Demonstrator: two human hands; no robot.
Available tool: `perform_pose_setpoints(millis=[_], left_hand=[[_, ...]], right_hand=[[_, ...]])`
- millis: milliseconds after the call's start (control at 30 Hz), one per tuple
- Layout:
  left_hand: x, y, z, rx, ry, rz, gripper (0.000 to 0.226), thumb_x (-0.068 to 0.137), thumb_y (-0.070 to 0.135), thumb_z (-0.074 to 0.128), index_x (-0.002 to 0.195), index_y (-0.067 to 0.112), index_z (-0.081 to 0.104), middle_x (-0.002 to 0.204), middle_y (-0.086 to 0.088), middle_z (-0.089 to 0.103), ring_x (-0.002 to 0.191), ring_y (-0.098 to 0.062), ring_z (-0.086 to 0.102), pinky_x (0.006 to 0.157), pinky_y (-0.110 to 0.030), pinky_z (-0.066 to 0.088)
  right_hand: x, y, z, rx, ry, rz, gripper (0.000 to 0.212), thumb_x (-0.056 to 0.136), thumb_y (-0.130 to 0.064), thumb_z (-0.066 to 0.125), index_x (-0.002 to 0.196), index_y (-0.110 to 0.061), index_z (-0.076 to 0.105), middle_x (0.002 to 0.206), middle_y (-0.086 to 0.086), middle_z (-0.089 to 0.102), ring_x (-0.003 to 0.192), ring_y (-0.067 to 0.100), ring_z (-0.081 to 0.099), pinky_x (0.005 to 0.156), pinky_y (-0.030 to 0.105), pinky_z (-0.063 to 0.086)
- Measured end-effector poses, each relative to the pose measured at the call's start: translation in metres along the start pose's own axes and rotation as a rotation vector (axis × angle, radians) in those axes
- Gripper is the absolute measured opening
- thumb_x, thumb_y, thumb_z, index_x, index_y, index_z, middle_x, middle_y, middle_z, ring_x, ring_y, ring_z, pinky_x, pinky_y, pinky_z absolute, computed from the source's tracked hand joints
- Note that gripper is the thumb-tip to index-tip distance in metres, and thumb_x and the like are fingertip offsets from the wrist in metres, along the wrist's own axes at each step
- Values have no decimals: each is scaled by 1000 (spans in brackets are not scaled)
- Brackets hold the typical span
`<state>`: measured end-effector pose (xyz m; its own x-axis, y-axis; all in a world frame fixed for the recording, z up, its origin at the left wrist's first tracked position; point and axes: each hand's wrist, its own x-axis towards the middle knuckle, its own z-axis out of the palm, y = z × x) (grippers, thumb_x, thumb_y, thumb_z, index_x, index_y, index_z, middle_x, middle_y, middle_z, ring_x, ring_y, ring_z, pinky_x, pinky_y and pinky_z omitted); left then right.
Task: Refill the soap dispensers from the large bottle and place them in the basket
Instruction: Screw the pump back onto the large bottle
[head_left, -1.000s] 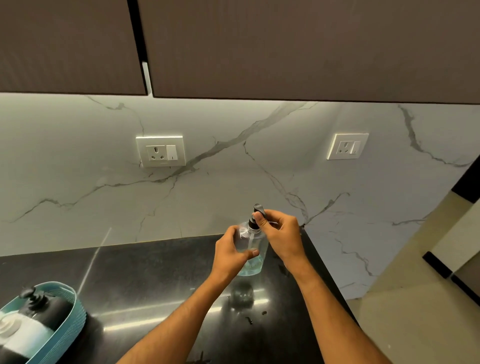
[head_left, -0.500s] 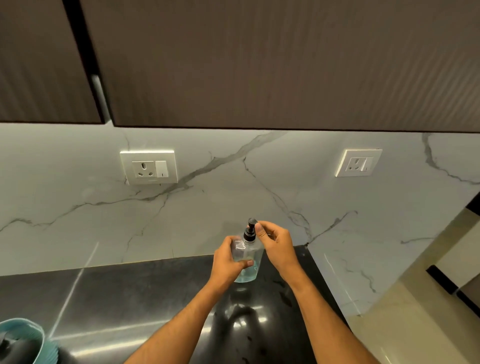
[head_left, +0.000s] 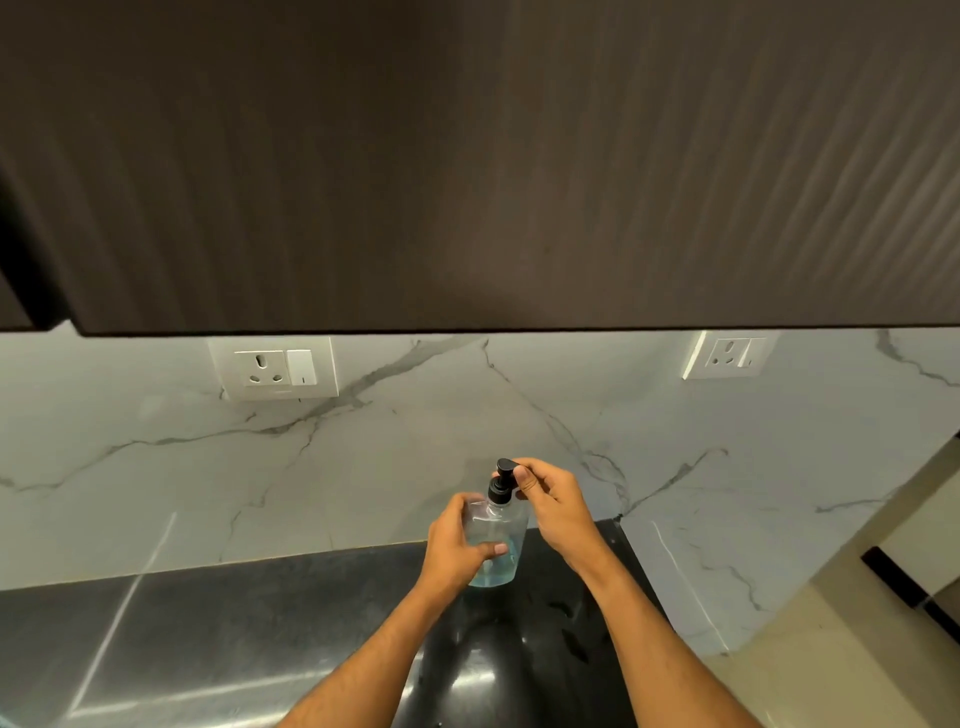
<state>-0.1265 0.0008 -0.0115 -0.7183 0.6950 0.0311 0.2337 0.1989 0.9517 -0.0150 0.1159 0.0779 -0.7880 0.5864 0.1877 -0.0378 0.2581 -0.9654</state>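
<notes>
Head view: clear soap dispenser upright over the far edge of the black countertop, a little pale blue liquid at its bottom, whether resting on the surface or lifted impossible to tell. Left hand wrapped around the dispenser's body from the left. Right hand just right of the neck, fingertips pinching the black pump head. Marble backsplash behind, two wall sockets under a dark cabinet.
</notes>
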Motion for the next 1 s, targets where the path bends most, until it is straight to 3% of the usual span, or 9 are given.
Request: perform_pose_setpoints(millis=[400,633,1000], left_hand=[[16,-14,-2,-6,-11,-34,70,66,12,94,123,25,55,122,5,66,115,-17,64,98,-38,58],[19,-15,-1,21,-25,-45,70,68,14,94,125,25,54,123,5,65,117,-16,62,99,-34,57],[19,-12,2,58,-64,-63,70,72,24,91,129,26,49,127,5,62,119,-18,61,101,-42,57]], right_hand=[[20,9,-1,-15,-98,-5,28,106,-30,51,117,-14,71,106,2,76,105,17,70,85,23,54],[24,11,-3,-24,-89,-11,26,107,-27,50,119,-15,69,106,1,75,103,16,69,82,23,54],[24,12,-5,-17,-81,-21,23,108,-25,50,119,-18,68,109,1,75,107,16,68,83,21,52]])
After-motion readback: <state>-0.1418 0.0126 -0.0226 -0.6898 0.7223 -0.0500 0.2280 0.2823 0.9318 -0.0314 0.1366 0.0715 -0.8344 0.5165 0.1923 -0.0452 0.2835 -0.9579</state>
